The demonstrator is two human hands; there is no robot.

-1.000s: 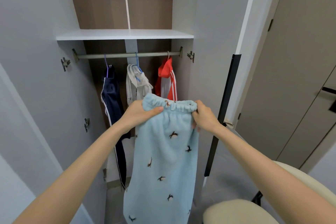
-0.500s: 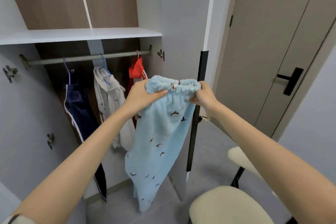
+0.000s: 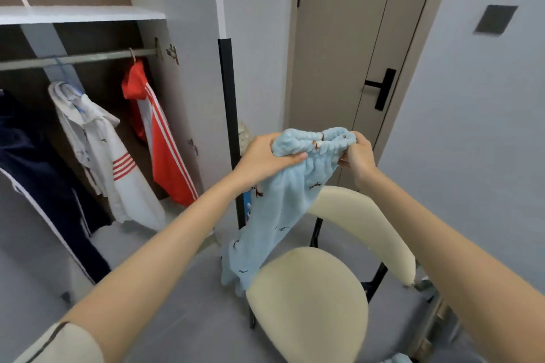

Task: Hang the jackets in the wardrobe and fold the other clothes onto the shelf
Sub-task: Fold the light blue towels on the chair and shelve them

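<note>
A pair of light blue fleece trousers [image 3: 274,215] with small dark bird prints hangs by its gathered waistband. My left hand [image 3: 262,160] grips the waistband's left end and my right hand [image 3: 358,156] pinches its right end. The legs trail down to the front left edge of a cream chair seat [image 3: 309,300]. In the open wardrobe at left, a navy jacket [image 3: 38,174], a white jacket [image 3: 97,150] and a red jacket [image 3: 162,138] hang on the rail [image 3: 88,56]. The white shelf [image 3: 79,13] lies above the rail.
The chair's curved cream backrest [image 3: 362,227] stands right of the trousers. A wardrobe door with a black edge strip [image 3: 228,115] stands just behind my left hand. A closed beige door with a black handle [image 3: 383,88] is at the back right. Grey floor [image 3: 182,315] lies below.
My view has swung right, away from the wardrobe toward the chair and door. Both hands have carried the trousers right and down, so the legs now hang over the chair seat.
</note>
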